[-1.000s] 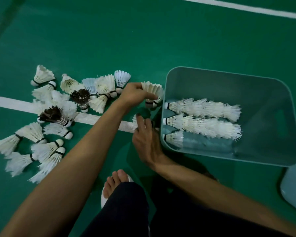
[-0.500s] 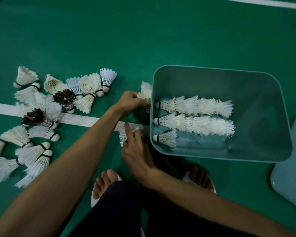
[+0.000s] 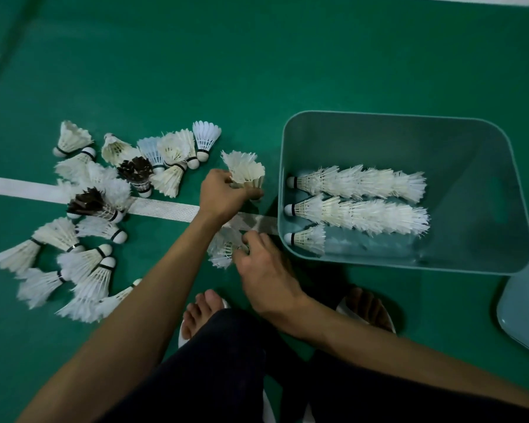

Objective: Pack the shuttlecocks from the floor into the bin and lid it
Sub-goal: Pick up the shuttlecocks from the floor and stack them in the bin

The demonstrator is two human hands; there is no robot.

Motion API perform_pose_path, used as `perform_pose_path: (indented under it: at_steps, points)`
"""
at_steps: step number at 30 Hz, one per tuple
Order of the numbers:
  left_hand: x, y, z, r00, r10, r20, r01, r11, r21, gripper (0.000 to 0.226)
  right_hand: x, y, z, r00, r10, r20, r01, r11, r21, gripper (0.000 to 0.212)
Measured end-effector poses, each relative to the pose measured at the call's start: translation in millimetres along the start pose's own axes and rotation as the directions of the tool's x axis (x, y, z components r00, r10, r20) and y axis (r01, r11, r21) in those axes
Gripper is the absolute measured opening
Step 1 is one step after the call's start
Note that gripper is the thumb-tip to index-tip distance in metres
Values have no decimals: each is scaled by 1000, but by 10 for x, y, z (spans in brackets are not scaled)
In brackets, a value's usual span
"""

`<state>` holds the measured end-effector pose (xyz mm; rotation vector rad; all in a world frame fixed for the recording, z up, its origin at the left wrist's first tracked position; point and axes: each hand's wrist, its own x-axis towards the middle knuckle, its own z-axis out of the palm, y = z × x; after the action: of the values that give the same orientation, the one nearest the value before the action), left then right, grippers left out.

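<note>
Loose white and dark-brown feather shuttlecocks [image 3: 86,267] lie scattered on the green court floor [image 3: 257,71], across a white boundary line [image 3: 19,186]; the left hand [image 3: 222,193] grips a cream feather shuttlecock [image 3: 246,170], skirt upward; the right hand [image 3: 266,276], nearer the person, pinches a white feather shuttlecock [image 3: 223,248] at floor level; just right, the pale teal rectangular plastic bin [image 3: 379,141] holds three nested shuttlecock rows [image 3: 358,181], corks leftward; the matching teal lid [image 3: 522,300] lies beside it on the floor.
</note>
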<state>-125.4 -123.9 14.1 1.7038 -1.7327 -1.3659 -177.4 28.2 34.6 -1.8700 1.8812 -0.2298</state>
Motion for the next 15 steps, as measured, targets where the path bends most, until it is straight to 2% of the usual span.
perform_pose_path:
  at_steps: [4, 8, 9, 11, 13, 15]
  points:
    - [-276, 56, -238, 989, 113, -94, -119, 991, -66, 49, -226, -162, -511, 995, -64, -73, 64, 998, -5, 11]
    - [-580, 421, -373, 958, 180, -223, -225, 954, -197, 41, -355, -189, -1197, 989, -58, -137, 77, 988, 138, 10]
    - [-652, 565, -393, 950, 211, -229, -263, 937, -231, 33, -388, -158, -1366, 988, -46, -148, 71, 983, 169, 10]
    - [-725, 823, -401, 942, 263, -207, -315, 906, -284, 18, -442, -9, -1658, 992, 0, -128, 33, 965, 259, 9]
    - [-739, 1049, -369, 933, 307, -188, -353, 884, -308, 22, -468, 231, -1873, 988, 83, -129, -32, 932, 361, 11]
    - [-707, 1206, -246, 921, 346, -181, -386, 876, -288, 28, -458, 530, -1978, 962, 204, -179, -126, 920, 371, 10]
